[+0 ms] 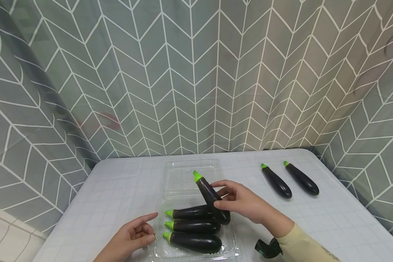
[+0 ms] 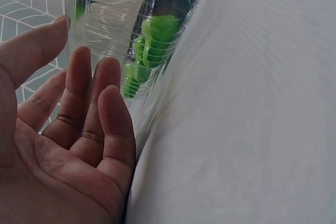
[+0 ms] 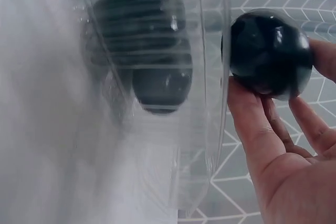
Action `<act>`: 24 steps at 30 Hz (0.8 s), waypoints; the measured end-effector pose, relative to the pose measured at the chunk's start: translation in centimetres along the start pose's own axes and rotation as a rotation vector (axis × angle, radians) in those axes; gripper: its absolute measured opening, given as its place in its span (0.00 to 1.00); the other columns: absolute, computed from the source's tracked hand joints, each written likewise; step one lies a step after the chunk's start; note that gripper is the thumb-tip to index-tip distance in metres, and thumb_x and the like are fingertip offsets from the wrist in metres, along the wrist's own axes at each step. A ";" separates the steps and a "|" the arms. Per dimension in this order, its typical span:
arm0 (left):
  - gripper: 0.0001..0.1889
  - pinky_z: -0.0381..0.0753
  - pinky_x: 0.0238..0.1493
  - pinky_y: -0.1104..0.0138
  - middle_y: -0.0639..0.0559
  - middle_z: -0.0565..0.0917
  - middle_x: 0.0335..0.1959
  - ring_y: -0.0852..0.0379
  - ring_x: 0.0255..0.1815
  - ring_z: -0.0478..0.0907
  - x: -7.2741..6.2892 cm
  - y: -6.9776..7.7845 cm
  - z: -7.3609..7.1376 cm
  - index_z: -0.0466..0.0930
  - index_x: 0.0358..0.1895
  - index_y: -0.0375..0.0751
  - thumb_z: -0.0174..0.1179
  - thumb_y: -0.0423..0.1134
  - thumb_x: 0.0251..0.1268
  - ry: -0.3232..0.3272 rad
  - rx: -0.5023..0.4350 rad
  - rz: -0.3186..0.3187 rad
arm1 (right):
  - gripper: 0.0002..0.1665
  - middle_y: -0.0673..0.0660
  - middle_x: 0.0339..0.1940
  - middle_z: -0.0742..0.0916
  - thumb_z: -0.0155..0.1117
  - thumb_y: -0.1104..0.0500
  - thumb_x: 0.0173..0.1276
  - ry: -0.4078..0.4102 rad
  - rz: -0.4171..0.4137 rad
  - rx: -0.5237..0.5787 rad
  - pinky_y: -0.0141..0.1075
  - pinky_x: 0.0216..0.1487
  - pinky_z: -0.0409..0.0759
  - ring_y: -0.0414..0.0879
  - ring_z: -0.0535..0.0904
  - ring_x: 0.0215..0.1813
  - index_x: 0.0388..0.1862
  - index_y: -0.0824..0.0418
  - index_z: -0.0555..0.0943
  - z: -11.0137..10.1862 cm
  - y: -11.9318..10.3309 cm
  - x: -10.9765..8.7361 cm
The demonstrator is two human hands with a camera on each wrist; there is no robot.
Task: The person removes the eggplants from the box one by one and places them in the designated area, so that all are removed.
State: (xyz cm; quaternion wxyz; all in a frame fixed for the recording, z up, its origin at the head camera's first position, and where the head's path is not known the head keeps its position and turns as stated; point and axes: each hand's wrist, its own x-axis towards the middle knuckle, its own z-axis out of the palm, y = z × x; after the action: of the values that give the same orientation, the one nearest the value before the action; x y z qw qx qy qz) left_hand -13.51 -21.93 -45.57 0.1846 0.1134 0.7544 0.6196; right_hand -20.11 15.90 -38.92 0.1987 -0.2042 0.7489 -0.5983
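Bare L hand [image 1: 131,233]: palm facing inward, thumb & index spread apart, other fingers loosely bent. Bare R hand [image 1: 239,202]: raised, pinching, thumb opp. fingers; pinky prob. tucked under, hard to see. R wrist [image 1: 280,222] bare; R forearm in long pale-yellow fabric sleeve [image 1: 302,242], angled fwd & inward.

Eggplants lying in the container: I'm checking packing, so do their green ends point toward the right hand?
No, the green ends of the three eggplants in the clear container point toward the left hand.
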 end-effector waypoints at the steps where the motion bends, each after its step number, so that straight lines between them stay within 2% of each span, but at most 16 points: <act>1: 0.34 0.80 0.40 0.67 0.39 0.80 0.43 0.57 0.37 0.79 0.0 0.0 0.0 0.59 0.73 0.28 0.63 0.35 0.69 -0.001 -0.001 0.000 | 0.34 0.62 0.50 0.82 0.71 0.55 0.66 0.007 0.000 -0.003 0.43 0.48 0.79 0.53 0.83 0.47 0.69 0.56 0.71 -0.2 0.0 -0.1; 13: 0.35 0.80 0.40 0.67 0.39 0.80 0.43 0.58 0.36 0.79 0.0 -0.1 -0.1 0.58 0.74 0.27 0.62 0.35 0.69 -0.012 -0.013 0.011 | 0.36 0.63 0.52 0.80 0.72 0.54 0.66 0.143 -0.014 -0.061 0.41 0.49 0.79 0.54 0.81 0.50 0.70 0.58 0.70 -2.5 0.6 -1.5; 24: 0.35 0.80 0.39 0.67 0.40 0.81 0.42 0.57 0.36 0.78 0.1 0.0 0.0 0.59 0.73 0.27 0.63 0.36 0.69 0.007 -0.018 -0.018 | 0.37 0.61 0.56 0.78 0.73 0.49 0.63 0.306 0.085 -0.116 0.43 0.49 0.78 0.53 0.80 0.55 0.70 0.51 0.71 -4.8 2.2 -3.0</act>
State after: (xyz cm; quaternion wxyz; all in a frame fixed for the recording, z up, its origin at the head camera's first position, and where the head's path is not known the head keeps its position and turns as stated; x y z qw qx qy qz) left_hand -13.61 -21.88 -45.57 0.1888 0.1028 0.7505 0.6249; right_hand -20.40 21.88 -39.93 0.0952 -0.0899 0.8117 -0.5692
